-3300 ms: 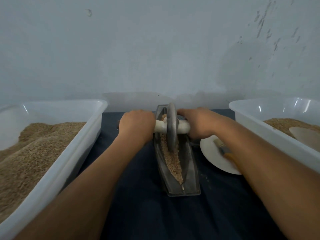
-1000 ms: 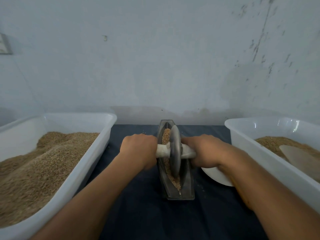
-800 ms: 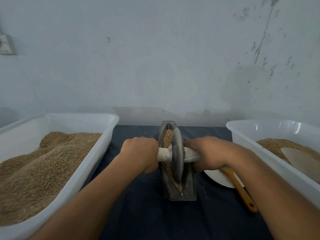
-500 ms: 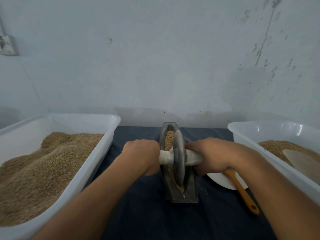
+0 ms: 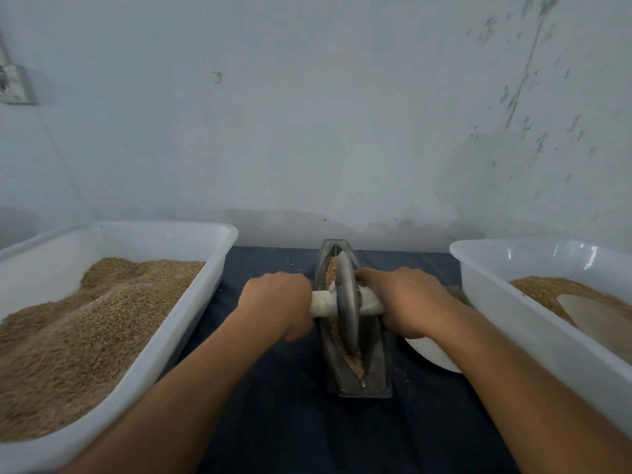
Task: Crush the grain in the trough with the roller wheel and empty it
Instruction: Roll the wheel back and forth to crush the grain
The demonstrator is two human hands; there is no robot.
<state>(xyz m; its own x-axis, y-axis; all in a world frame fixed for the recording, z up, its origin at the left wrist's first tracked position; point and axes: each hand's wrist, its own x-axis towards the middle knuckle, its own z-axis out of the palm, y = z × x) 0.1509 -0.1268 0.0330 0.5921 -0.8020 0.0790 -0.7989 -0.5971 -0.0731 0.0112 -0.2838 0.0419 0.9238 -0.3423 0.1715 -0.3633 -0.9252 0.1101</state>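
Metal wheel [image 5: 348, 307]: upright in trough [image 5: 374, 364], on grain [image 5: 331, 272].
Left hand [image 5: 277, 306]: grips axle at 9 o'clock.
Right hand [image 5: 408, 301]: grips axle at 3 o'clock.

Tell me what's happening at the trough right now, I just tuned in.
A person is crushing grain in the narrow trough on the dark cloth. The left hand and the right hand each grip one end of the white handle through the roller wheel, which stands upright in the trough. Grain shows ahead of and behind the wheel, so nothing is emptied yet. A white tub of grain sits on the left, another on the right.
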